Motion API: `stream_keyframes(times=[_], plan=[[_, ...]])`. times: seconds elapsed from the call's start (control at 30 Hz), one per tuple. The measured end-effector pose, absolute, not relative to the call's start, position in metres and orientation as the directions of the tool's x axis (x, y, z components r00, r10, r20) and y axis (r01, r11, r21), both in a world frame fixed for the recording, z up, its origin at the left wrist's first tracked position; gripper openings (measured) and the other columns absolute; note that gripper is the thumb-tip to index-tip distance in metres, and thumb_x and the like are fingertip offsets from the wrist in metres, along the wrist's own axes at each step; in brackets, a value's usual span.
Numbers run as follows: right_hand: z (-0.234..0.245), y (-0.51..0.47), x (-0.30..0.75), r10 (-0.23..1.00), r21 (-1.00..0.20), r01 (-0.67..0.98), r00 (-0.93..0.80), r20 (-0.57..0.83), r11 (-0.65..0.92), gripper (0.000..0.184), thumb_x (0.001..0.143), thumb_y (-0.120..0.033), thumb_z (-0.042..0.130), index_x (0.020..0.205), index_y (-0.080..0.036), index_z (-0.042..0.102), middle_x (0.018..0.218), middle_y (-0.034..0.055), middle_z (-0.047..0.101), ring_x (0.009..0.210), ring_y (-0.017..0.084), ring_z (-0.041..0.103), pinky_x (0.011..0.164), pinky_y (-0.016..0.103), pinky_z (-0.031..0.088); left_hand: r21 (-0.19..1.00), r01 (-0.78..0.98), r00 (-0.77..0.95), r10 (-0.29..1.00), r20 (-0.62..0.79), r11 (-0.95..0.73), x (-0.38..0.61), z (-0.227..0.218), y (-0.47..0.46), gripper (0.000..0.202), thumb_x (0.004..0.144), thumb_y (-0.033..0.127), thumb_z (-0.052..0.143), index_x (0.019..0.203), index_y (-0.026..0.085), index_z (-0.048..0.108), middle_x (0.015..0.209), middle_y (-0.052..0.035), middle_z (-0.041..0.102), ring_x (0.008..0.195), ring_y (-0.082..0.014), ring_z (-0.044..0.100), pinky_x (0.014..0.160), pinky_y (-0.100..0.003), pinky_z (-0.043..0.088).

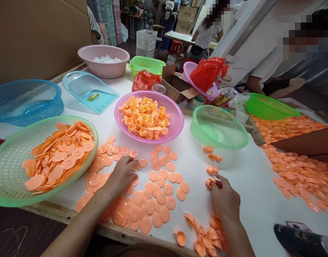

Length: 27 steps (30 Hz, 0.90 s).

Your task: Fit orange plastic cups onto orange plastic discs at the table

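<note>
My left hand (123,173) reaches over flat orange discs (161,197) scattered on the white table. Its fingertips touch a disc, while the thumb stays apart from the fingers. My right hand (226,198) pinches a small orange cup (209,183) on the table. Just beyond it lie a few joined-looking orange pieces (212,170). Loose orange cups (204,237) are heaped by my right forearm, which partly hides them. In front of me a pink bowl (177,123) holds more cups. At left, a green basket (8,171) is piled with orange discs.
A light green basket (220,137) stands behind my right hand. Farther back are a blue dustpan-like scoop (105,94), a blue basket (27,103), a pale pink basin (107,69) and a cardboard box (173,85). Orange pieces (295,160) cover the right side, near another person.
</note>
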State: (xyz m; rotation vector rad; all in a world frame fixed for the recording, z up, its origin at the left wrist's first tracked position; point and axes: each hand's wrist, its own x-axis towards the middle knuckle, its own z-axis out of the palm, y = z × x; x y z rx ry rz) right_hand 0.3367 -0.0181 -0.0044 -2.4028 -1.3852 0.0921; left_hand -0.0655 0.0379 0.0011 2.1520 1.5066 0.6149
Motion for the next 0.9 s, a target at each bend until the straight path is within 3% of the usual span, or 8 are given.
stream_keyframes(times=[0.17,0.23,0.3,0.37,0.47,0.57,0.7,0.9], plan=[[-0.008,-0.023,0.339,0.937,-0.253,0.952,0.236,0.259,-0.17,0.035,0.082,-0.028,0.042,0.099,-0.024,0.072,0.114,0.0098,0.068,0.098,0.026,0.062,0.08,0.04,0.044,0.56,0.784,0.242,0.963,0.119,-0.266,-0.079,0.003,0.034,0.027,0.08,0.021,0.059,0.105,0.022,0.067,0.108,-0.0075,0.061,0.103,-0.0244,0.053,0.086,-0.038,0.044],[-0.006,-0.022,0.339,0.947,-0.218,0.972,0.149,0.286,-0.087,0.032,0.082,-0.029,0.044,0.093,-0.025,0.074,0.114,0.0095,0.068,0.104,0.028,0.058,0.084,0.043,0.043,0.531,0.813,0.2,0.971,0.129,-0.238,-0.087,0.002,0.031,0.027,0.082,0.027,0.061,0.109,0.023,0.066,0.111,-0.0076,0.061,0.107,-0.0258,0.052,0.087,-0.039,0.042],[0.004,-0.018,0.333,0.926,-0.259,0.963,0.164,0.34,-0.075,0.029,0.082,-0.033,0.048,0.085,-0.024,0.075,0.108,0.0105,0.069,0.104,0.03,0.056,0.085,0.045,0.044,0.513,0.826,0.191,0.972,0.134,-0.233,-0.088,0.001,0.03,0.025,0.085,0.029,0.059,0.108,0.024,0.067,0.11,-0.0076,0.062,0.106,-0.0253,0.052,0.085,-0.039,0.04],[0.019,-0.012,0.314,0.901,-0.405,0.912,0.235,0.365,-0.074,0.027,0.082,-0.037,0.052,0.083,-0.024,0.075,0.102,0.0106,0.069,0.1,0.029,0.057,0.084,0.043,0.046,0.494,0.838,0.193,0.973,0.127,-0.231,-0.08,0.002,0.031,0.021,0.087,0.029,0.057,0.103,0.024,0.069,0.104,-0.0075,0.063,0.1,-0.0242,0.053,0.082,-0.038,0.038],[0.04,0.003,0.259,0.95,-0.707,0.705,0.253,0.18,-0.054,0.02,0.081,-0.035,0.057,0.084,-0.023,0.073,0.086,0.0062,0.07,0.082,0.022,0.063,0.075,0.035,0.05,0.471,0.855,0.193,0.976,0.102,-0.218,-0.065,0.002,0.035,0.017,0.087,0.03,0.057,0.094,0.023,0.071,0.094,-0.0064,0.064,0.094,-0.0233,0.052,0.078,-0.038,0.034],[0.042,0.021,0.186,0.988,-0.875,0.47,0.146,-0.055,-0.118,0.013,0.077,-0.031,0.06,0.079,-0.021,0.067,0.073,0.0023,0.068,0.067,0.018,0.063,0.063,0.029,0.05,0.489,0.847,0.188,0.978,0.089,-0.208,-0.058,0.001,0.035,0.014,0.086,0.027,0.059,0.091,0.023,0.071,0.09,-0.0048,0.063,0.093,-0.0226,0.053,0.078,-0.038,0.031],[0.022,0.041,0.11,0.978,-0.896,0.399,0.007,-0.211,-0.196,0.009,0.075,-0.023,0.058,0.067,-0.02,0.06,0.058,-0.0013,0.062,0.054,0.014,0.057,0.053,0.025,0.045,0.521,0.832,0.18,0.981,0.075,-0.192,-0.061,-0.004,0.033,0.013,0.084,0.025,0.061,0.092,0.022,0.071,0.085,-0.004,0.064,0.09,-0.0224,0.054,0.077,-0.037,0.032],[0.009,0.053,0.076,0.983,-0.807,0.57,0.014,-0.181,-0.157,0.011,0.07,-0.013,0.053,0.063,-0.021,0.056,0.058,-0.0011,0.062,0.056,0.014,0.057,0.055,0.024,0.042,0.587,0.785,0.223,0.974,0.032,-0.199,-0.071,-0.005,0.036,0.015,0.08,0.018,0.057,0.082,0.021,0.071,0.08,-0.0056,0.063,0.083,-0.021,0.054,0.074,-0.032,0.039]])
